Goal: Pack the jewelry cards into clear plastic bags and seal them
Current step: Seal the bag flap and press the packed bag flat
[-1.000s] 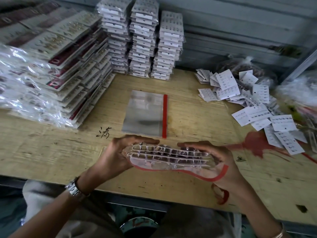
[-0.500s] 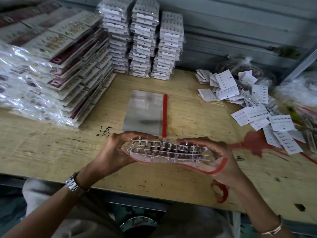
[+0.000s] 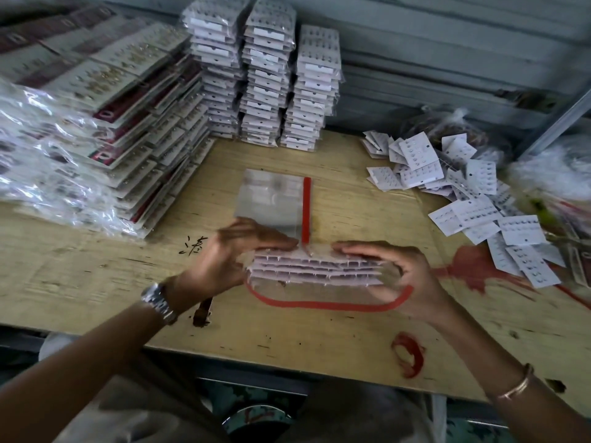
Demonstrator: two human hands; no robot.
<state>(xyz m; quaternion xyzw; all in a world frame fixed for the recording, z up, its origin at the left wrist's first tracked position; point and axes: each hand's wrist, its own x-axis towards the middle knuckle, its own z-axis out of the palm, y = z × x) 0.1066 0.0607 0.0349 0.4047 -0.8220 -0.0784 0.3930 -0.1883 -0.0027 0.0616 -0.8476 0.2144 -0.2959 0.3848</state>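
Observation:
A stack of white jewelry cards sits inside a clear plastic bag with a red-edged mouth, held just above the wooden table. My left hand grips the bundle's left end, blurred by motion. My right hand grips its right end, fingers curled over the top and thumb under the red rim. A pile of flat clear bags with a red strip lies right behind the bundle.
Three tall stacks of packed cards stand at the back. Larger bagged card packs slope along the left. Loose white jewelry cards are scattered at the right. Red paint marks stain the table near its front edge.
The bundle has tilted so the bag's red mouth hangs lower toward me. My left hand has shifted at the left end and is blurred.

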